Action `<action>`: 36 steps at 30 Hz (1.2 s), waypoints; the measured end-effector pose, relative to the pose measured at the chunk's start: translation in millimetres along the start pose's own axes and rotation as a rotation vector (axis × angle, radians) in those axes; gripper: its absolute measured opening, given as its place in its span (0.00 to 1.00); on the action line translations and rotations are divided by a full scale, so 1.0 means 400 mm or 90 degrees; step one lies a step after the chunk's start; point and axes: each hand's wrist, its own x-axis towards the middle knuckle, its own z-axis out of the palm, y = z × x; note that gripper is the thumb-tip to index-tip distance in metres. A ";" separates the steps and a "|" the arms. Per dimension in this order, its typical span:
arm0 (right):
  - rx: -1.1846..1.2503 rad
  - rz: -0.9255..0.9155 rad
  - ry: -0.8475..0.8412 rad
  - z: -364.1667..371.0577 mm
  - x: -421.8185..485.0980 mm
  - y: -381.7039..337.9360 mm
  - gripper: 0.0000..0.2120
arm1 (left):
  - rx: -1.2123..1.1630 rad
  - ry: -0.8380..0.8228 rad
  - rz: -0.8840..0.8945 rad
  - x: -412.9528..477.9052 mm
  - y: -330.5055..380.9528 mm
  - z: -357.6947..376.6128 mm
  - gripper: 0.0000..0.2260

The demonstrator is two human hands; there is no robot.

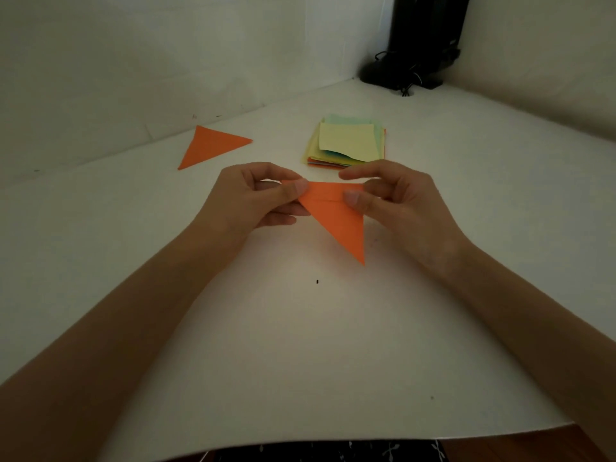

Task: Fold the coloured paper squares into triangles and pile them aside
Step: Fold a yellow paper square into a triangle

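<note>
Noted smooth matte white table [300, 361]. Held crisp orange paper triangle [336, 218] over mid-table: long edge up, sharp tip pointing near, faint crease parallel to the top. Pinched its left corner with left hand [246, 201], thumb on top. Pinched right end with right hand [393, 198], same grip, spare fingers curled. Noted just behind: uneven stack of pastel squares [346, 141], pale yellow on top. Far left: second orange triangle [210, 146], lying flat. Back corner: black stand [420, 45].

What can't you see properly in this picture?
Head view only:
- The stack: the yellow top sheet covers the rest, so the sheets cannot be counted.
- The held triangle: the left hand and right hand hide its upper corners.
- The black thing: cut off by the top edge and too dark to name.
</note>
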 end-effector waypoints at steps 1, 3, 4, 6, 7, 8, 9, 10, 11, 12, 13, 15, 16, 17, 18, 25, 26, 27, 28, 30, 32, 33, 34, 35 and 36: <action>-0.050 -0.017 -0.011 0.001 0.000 0.003 0.09 | 0.002 0.013 0.009 0.002 -0.002 -0.002 0.01; -0.140 -0.041 -0.024 0.002 0.000 0.007 0.11 | 0.014 0.018 0.023 0.004 -0.004 -0.003 0.01; -0.170 -0.048 -0.024 0.002 0.001 0.009 0.11 | 0.016 0.012 0.028 0.003 -0.003 0.000 0.01; -0.200 -0.049 -0.019 0.004 0.000 0.010 0.08 | 0.019 -0.004 0.041 0.000 -0.003 0.007 0.03; -0.206 -0.048 -0.015 0.006 -0.002 0.009 0.06 | 0.025 -0.014 0.050 -0.001 -0.002 0.009 0.06; -0.209 -0.045 -0.008 0.006 -0.003 0.009 0.05 | 0.034 -0.026 0.058 -0.002 -0.002 0.010 0.09; -0.208 -0.043 0.002 0.006 -0.004 0.008 0.06 | 0.044 -0.040 0.067 -0.001 -0.005 0.009 0.13; -0.202 -0.039 0.014 0.005 -0.005 0.007 0.08 | 0.052 -0.054 0.072 0.000 -0.008 0.009 0.15; -0.186 -0.029 0.026 0.003 -0.004 0.004 0.09 | 0.052 -0.065 0.075 0.002 -0.012 0.008 0.17; -0.159 -0.012 0.037 0.002 -0.003 0.000 0.10 | 0.047 -0.073 0.078 0.002 -0.014 0.007 0.18; -0.122 0.010 0.044 0.000 -0.002 -0.003 0.12 | 0.041 -0.083 0.090 0.003 -0.015 0.008 0.19; -0.050 0.057 0.046 -0.003 0.001 -0.006 0.13 | 0.034 -0.108 0.125 0.003 -0.014 0.007 0.20; -0.016 0.081 0.043 -0.003 0.002 -0.006 0.13 | 0.032 -0.124 0.142 0.003 -0.015 0.004 0.19; 0.018 0.101 0.039 -0.004 0.002 -0.003 0.12 | 0.037 -0.139 0.154 0.003 -0.016 0.003 0.16; 0.047 0.116 0.036 -0.005 0.003 0.000 0.12 | 0.046 -0.150 0.157 0.003 -0.018 0.002 0.15; 0.063 0.123 0.042 -0.007 0.004 0.002 0.12 | 0.073 -0.123 0.131 -0.016 -0.002 0.021 0.07; 0.050 0.119 0.045 -0.007 0.005 0.001 0.12 | 0.067 -0.112 0.124 -0.016 -0.001 0.020 0.10; 0.037 0.115 0.045 -0.006 0.004 0.001 0.12 | 0.060 -0.103 0.120 -0.015 -0.002 0.019 0.10; 0.024 0.111 0.044 -0.005 0.004 0.000 0.12 | 0.052 -0.092 0.114 -0.013 -0.003 0.017 0.10; 0.004 0.105 0.044 -0.003 0.003 -0.001 0.12 | 0.014 -0.079 0.091 -0.006 -0.008 0.009 0.10; -0.001 0.098 0.048 -0.003 0.003 -0.001 0.12 | -0.048 -0.100 0.069 -0.002 -0.008 -0.003 0.13; -0.001 0.095 0.050 -0.004 0.003 0.000 0.11 | -0.075 -0.113 0.059 0.000 -0.008 -0.008 0.14; -0.002 0.092 0.052 -0.006 0.003 0.000 0.11 | -0.091 -0.122 0.047 0.002 -0.008 -0.013 0.15; -0.004 0.088 0.053 -0.007 0.003 0.000 0.11 | -0.093 -0.125 0.033 0.002 -0.007 -0.013 0.16; -0.007 0.085 0.052 -0.008 0.003 -0.001 0.11 | -0.084 -0.122 0.022 0.001 -0.007 -0.013 0.14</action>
